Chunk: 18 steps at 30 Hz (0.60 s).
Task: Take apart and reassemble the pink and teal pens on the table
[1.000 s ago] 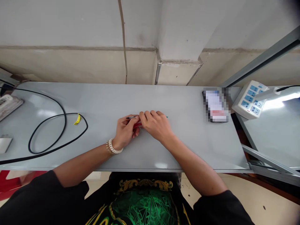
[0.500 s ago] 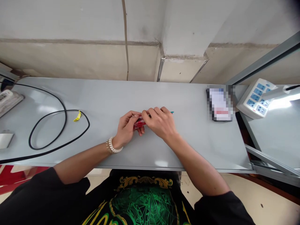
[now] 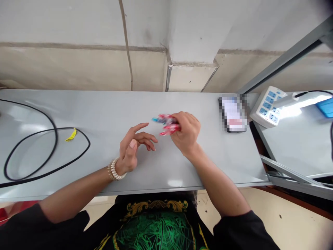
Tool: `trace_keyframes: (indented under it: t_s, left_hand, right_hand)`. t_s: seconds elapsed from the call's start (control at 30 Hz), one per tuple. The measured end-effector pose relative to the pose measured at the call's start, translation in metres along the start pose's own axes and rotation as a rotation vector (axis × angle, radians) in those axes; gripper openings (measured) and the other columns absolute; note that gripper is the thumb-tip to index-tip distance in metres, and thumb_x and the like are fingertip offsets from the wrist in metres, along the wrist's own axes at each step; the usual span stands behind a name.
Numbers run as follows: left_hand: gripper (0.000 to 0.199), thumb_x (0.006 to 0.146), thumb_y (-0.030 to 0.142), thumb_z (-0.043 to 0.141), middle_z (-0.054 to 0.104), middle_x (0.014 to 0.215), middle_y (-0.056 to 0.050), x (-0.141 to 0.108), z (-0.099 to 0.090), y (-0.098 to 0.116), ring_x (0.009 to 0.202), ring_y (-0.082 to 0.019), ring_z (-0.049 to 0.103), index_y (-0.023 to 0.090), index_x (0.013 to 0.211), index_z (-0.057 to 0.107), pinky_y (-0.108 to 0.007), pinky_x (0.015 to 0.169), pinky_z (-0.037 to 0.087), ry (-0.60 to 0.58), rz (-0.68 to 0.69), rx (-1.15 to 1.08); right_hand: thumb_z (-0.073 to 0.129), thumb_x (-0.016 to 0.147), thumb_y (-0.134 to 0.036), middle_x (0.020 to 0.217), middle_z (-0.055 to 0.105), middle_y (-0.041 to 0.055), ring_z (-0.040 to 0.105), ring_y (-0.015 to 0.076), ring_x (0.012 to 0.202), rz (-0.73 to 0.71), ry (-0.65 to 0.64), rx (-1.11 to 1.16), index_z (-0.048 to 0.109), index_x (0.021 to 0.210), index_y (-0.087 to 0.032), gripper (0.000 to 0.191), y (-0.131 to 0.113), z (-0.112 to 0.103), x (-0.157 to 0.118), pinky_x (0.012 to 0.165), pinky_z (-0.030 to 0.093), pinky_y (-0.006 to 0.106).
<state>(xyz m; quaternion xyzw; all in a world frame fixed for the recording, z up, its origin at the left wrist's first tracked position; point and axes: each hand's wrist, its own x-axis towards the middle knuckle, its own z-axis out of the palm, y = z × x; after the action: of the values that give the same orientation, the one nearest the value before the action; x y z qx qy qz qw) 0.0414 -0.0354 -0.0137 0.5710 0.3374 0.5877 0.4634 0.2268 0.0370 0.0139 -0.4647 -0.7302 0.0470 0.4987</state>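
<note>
Grey metal bench (image 3: 78,107): right hand (image 3: 187,133) grips blurred red-and-blue pen bundle (image 3: 166,124), long axis pointing left; left hand (image 3: 134,147) near, fingers spread, holding nothing.

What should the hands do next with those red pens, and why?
Probably bring the open left hand back to steady the bundle of red pens. The right hand alone grips them above the table, and their ends look splayed and blurred.
</note>
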Motion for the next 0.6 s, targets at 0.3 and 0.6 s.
trace_keyframes:
  t_s: [0.3, 0.6]
  left_hand:
    - [0.054, 0.096, 0.043, 0.073, 0.065, 0.142, -0.015, 0.006, 0.001, -0.007, 0.121, -0.027, 0.071, 0.026, 0.144, 0.056, -0.041, 0.098, 0.061, 0.082, 0.116, 0.345]
    - [0.076, 0.094, 0.044, 0.075, 0.056, 0.153, -0.014, -0.001, 0.006, -0.001, 0.14, -0.034, 0.06, 0.035, 0.159, 0.037, -0.058, 0.113, 0.055, 0.036, 0.283, 0.477]
  right_hand:
    - [0.076, 0.089, -0.055, 0.056, 0.049, -0.0053, 0.05, 0.0104, 0.053, 0.603, -0.135, 0.87, 0.049, 0.061, -0.023, 0.05, -0.004, 0.015, -0.004, 0.053, 0.045, 0.027]
    - [0.078, 0.08, -0.035, 0.066, 0.043, -0.0062, 0.041, 0.0097, 0.061, 0.613, -0.651, 0.989, 0.042, 0.067, -0.023, 0.039, -0.035, 0.033, -0.033, 0.056, 0.04, 0.026]
